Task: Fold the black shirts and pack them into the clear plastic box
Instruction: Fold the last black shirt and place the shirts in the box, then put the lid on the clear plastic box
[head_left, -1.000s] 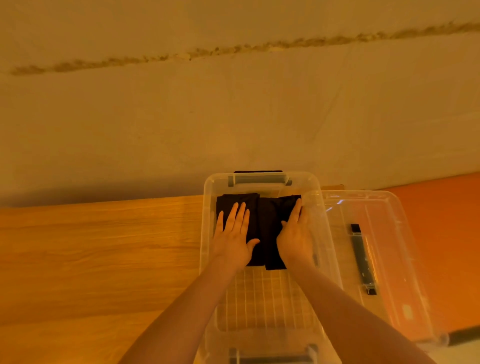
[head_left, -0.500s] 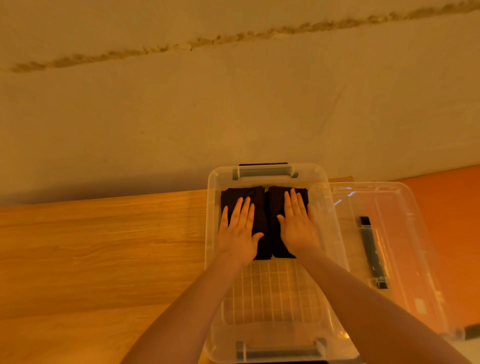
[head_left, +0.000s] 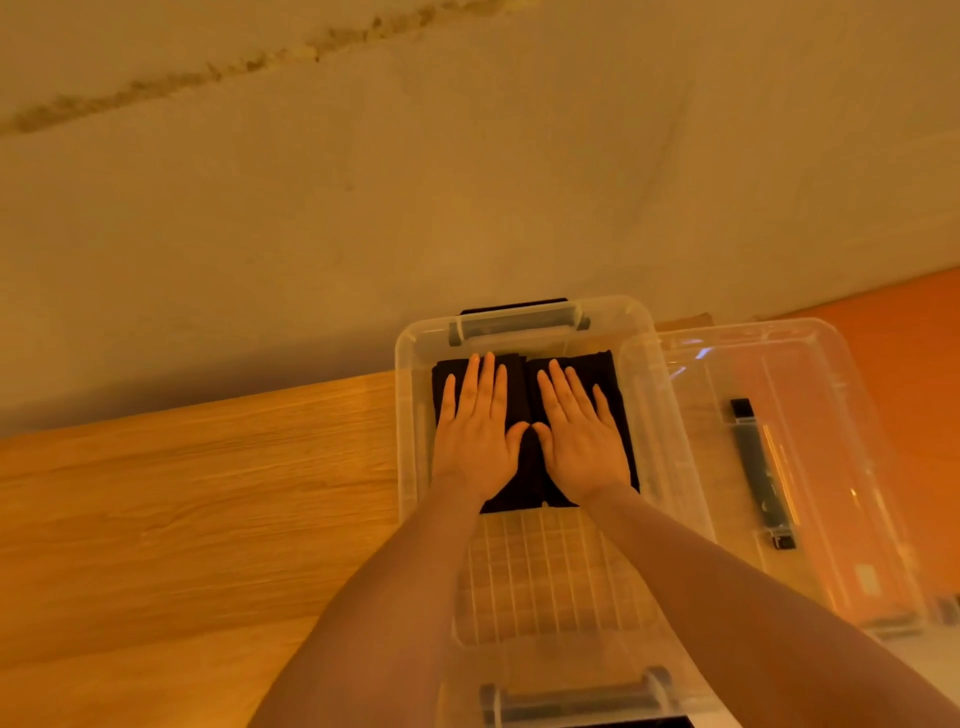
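Note:
The clear plastic box (head_left: 408, 415) stands on the wooden table with its far end toward the wall. Two folded black shirts (head_left: 527, 483) lie side by side in the far half of the box. My left hand (head_left: 475, 434) lies flat, fingers straight, pressing the left shirt. My right hand (head_left: 579, 436) lies flat on the right shirt in the same way. Both thumbs nearly meet over the gap between the shirts. The near half of the box shows its bare ribbed floor.
The box's clear lid (head_left: 810, 467), with a dark latch strip, lies just right of the box, partly over an orange surface (head_left: 914, 374). The wooden table (head_left: 182, 493) stretches to the left. A plain wall (head_left: 467, 182) rises right behind the box.
Both hands have slid farther toward the box's far end, pushing the shirts up against it. The right shirt now lies straight beside the left one, and the right hand has flattened.

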